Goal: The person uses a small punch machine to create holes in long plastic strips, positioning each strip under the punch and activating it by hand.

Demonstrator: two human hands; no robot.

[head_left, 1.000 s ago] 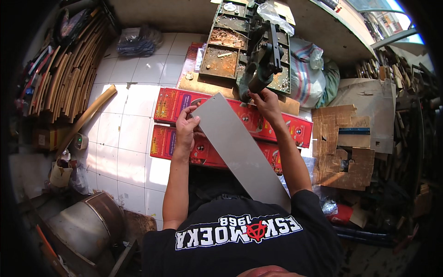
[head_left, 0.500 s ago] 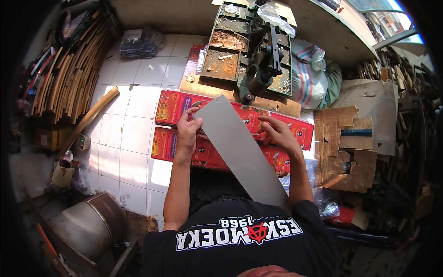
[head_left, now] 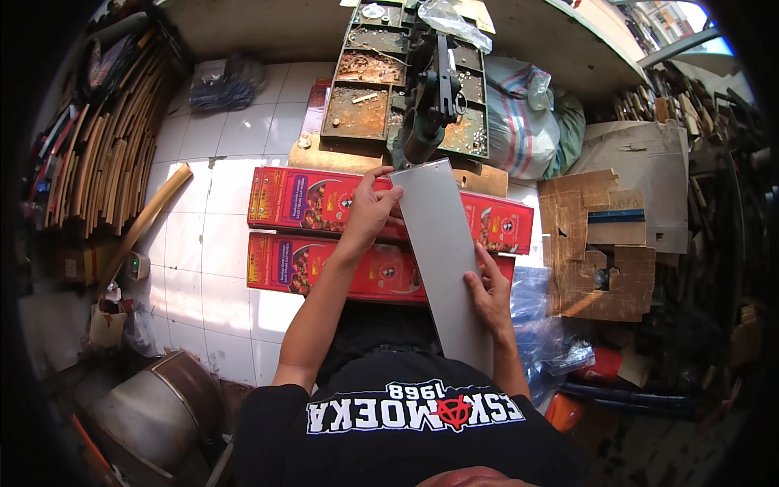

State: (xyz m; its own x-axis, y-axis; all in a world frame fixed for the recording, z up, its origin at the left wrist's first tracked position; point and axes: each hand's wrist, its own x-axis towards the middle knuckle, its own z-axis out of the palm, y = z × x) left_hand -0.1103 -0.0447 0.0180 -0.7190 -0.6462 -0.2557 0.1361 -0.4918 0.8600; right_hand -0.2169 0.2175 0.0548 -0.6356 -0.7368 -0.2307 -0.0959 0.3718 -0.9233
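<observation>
A long flat grey panel [head_left: 442, 243] with small holes at its far end slants from my lap toward the foot of a dark hand press [head_left: 423, 122]. My left hand [head_left: 373, 213] grips its far left edge, thumb on top and fingers partly hidden beneath. Lower down, my right hand [head_left: 491, 294] is closed on the panel's right edge. Under the panel lie two rows of red printed flat packages, a farther row [head_left: 511, 227] and a nearer row [head_left: 324, 268]. Whether the panel's far end touches the press cannot be made out.
A dark divided tray [head_left: 345, 130] with scraps surrounds the press. Striped white sacks [head_left: 519, 122] stand beyond it to the right. Cut cardboard [head_left: 568, 243] and clear plastic bags [head_left: 531, 308] lie at the right. Boards [head_left: 122, 138] are stacked at left, near a curved strip [head_left: 150, 211].
The panel has turned more upright in view, its far end moving right, closer to the press foot. My right hand has come down from above the packages to grip its right edge.
</observation>
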